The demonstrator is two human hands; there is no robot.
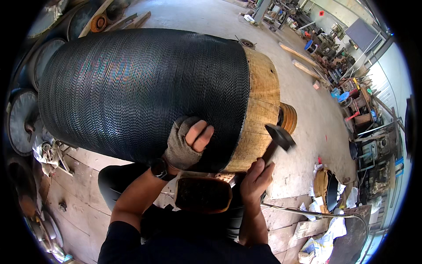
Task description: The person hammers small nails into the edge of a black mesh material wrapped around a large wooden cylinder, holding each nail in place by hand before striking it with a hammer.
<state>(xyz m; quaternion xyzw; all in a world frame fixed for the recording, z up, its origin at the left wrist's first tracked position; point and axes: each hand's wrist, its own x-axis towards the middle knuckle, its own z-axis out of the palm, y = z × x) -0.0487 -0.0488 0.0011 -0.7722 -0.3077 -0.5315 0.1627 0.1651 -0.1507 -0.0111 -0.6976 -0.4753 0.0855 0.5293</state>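
At the left side of the scene we see round grey discs [22, 121], and just right of them the big black ribbed roll [145, 88] begins, lying across the middle in front of us. On its near right part we rest our left hand [187, 143], in a grey fingerless glove with the fingers curled; we cannot tell whether it pinches something small. Nearer to us, just below that hand, is a brown-rimmed box [177, 193] with a dark inside. Further right comes the pale wooden end [259, 97] of the roll, next to the black surface. Near its right edge, our bare right hand [257, 181] is wrapped around the handle of a hammer [280, 137], whose slightly blurred head overlaps that edge in our view; we cannot judge the gap between them. An orange ringed piece [289, 118] sits just beyond.

We judge the step to be hammer work at this right end. A blow from here would call for a firm handle grip, a steady left hand, and curled fingers clear of the head.
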